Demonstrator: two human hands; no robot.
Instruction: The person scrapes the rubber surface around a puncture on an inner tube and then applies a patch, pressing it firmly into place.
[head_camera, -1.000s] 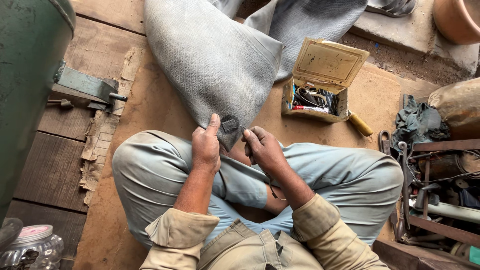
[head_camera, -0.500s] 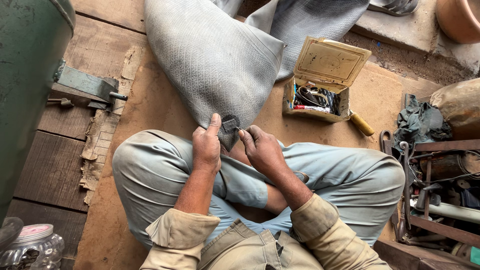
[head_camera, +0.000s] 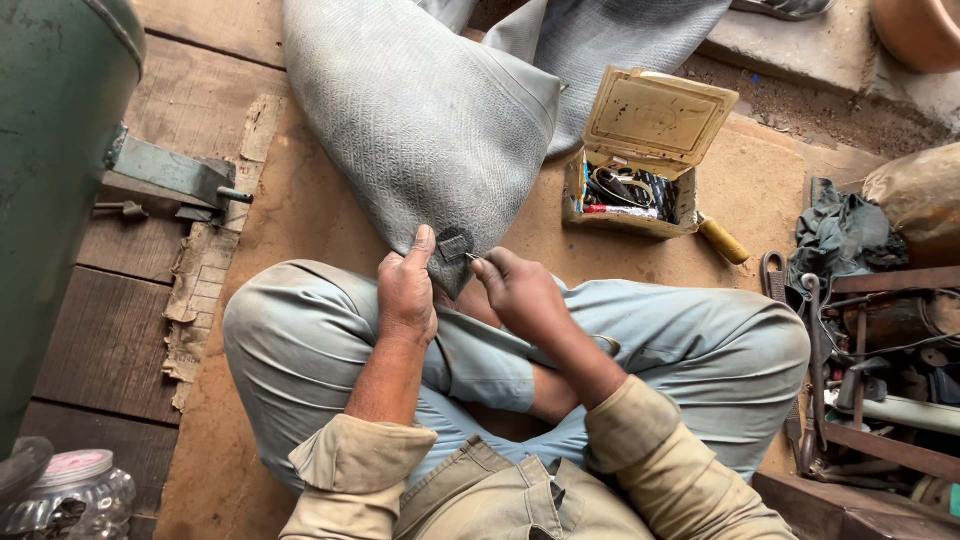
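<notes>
I sit cross-legged on a wooden floor with a large grey rubber inner tube (head_camera: 430, 130) draped toward my knees. My left hand (head_camera: 405, 290) grips the tube's lower fold, its thumb pressed beside a small dark patch (head_camera: 453, 244). My right hand (head_camera: 522, 295) is closed, pinching at the patch's right edge with its fingertips; what is between those fingertips is too small to tell.
An open yellowed box (head_camera: 640, 150) of small tools stands to the right, a yellow-handled tool (head_camera: 722, 240) beside it. A green drum (head_camera: 50, 180) is at left, a glass jar (head_camera: 75, 495) at bottom left, and metal parts and rags (head_camera: 860, 330) at right.
My right hand has shifted slightly up and toward the patch. The left hand and tube have hardly moved.
</notes>
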